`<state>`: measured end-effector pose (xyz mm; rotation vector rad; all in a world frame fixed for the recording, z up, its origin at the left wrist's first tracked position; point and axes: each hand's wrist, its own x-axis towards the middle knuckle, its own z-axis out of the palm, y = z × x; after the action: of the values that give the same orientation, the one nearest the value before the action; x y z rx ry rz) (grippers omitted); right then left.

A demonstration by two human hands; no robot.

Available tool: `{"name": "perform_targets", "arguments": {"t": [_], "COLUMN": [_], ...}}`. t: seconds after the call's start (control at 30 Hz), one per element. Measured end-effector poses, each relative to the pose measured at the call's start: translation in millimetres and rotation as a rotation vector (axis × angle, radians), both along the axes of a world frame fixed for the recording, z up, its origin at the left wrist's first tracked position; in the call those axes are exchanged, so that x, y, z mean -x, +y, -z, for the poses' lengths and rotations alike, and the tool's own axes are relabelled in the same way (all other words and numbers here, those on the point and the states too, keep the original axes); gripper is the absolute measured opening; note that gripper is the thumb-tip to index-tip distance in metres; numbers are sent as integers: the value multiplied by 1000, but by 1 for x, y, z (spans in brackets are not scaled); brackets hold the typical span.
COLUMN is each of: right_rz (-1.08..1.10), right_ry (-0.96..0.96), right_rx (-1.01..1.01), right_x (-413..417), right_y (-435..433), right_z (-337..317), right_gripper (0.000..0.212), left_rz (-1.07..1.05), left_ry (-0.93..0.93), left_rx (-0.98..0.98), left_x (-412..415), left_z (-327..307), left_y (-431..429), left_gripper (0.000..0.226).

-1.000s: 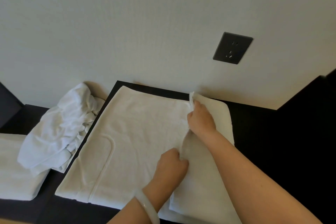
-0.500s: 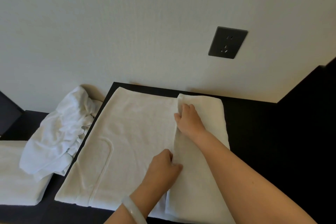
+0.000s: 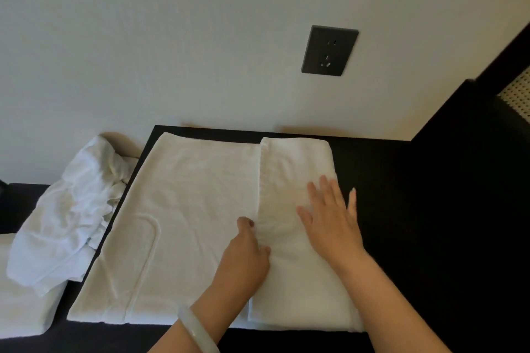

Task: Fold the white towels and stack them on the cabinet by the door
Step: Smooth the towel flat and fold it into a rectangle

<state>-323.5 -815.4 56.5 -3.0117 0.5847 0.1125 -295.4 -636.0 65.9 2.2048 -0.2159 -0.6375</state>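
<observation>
White towel (image 3: 195, 209) lies flat on the dark tabletop (image 3: 401, 209), its 3 o'clock third folded inward. Right hand (image 3: 329, 218), fingers spread, presses the flap (image 3: 292, 281) to set the crease; left hand (image 3: 246, 255) pinches the hem (image 3: 260, 180) (likely keeping it straight).

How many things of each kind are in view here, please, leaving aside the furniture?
White towels: 3 (half-folded towel, crumpled towel, folded towel at far left)
Hands: 2 (left hand, right hand)
Jewellery: 1 (bracelet)
Wall fittings: 1 (wall socket)
Total: 7
</observation>
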Motion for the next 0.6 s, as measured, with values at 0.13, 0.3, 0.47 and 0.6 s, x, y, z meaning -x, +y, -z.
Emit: {"name": "perform_targets", "arguments": {"t": [0.13, 0.3, 0.47, 0.6], "right_rz": [10, 20, 52, 257], "right_ry": [38, 20, -101, -289], "right_rx": [-48, -63, -446, -958], "right_x": [14, 50, 66, 102], "right_y": [4, 17, 14, -6], "right_z": [8, -1, 6, -11], "right_gripper": [66, 64, 56, 39], "left_rz": [105, 173, 235, 286], "left_ry": [-221, -268, -266, -325], "left_rx": [-60, -148, -189, -250], "left_x": [18, 21, 32, 34], "left_z": [3, 1, 2, 9], "left_y": [0, -1, 1, 3], "left_gripper": [58, 50, 51, 49]}}
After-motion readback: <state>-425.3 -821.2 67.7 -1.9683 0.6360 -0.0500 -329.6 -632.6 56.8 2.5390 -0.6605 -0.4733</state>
